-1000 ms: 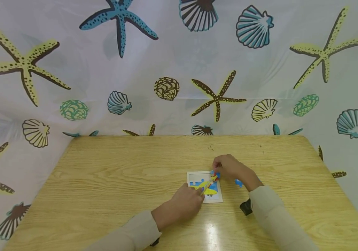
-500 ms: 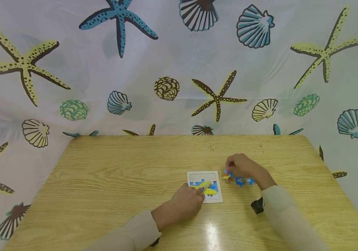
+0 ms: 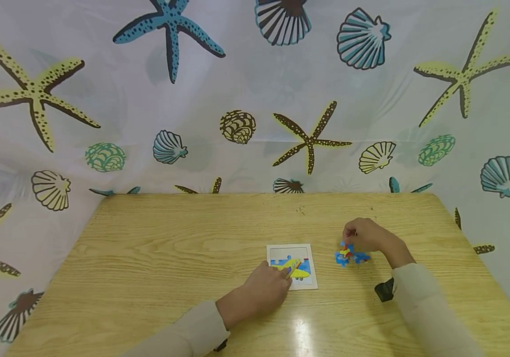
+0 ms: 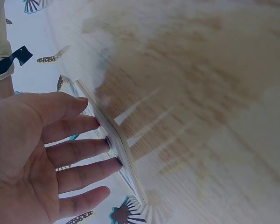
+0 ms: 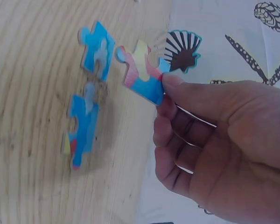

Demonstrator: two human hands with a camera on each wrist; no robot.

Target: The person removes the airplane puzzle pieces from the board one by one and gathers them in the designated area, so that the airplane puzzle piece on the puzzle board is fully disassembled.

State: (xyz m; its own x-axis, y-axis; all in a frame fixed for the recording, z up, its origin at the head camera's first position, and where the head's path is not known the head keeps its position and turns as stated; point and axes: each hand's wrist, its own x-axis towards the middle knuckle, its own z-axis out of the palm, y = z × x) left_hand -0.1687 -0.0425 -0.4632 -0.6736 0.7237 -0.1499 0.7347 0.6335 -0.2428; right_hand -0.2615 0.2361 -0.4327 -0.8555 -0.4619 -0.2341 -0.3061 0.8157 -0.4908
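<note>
My right hand [image 3: 368,235] pinches a jigsaw piece [image 5: 142,74] between thumb and index finger, a blue one with yellow and red on it. The piece is held tilted above the table. Below it, in the right wrist view, lie two more blue pieces, an upper piece [image 5: 97,53] and a lower piece [image 5: 85,123]. Left of them is a square jigsaw tray [image 3: 314,270] with a white rim, holding part of a yellow aeroplane picture. My left hand [image 3: 267,286] rests on the tray's left side, its fingers stretched out and covering part of the picture.
A light wooden table [image 3: 170,238] bears everything. Behind and beside it hangs a white cloth [image 3: 219,163] printed with starfish and shells. A black strap [image 3: 384,290] shows at the right sleeve.
My right hand has carried the pinched piece away from the tray's top right corner, rightward to above the loose pieces. My left hand has stayed on the tray.
</note>
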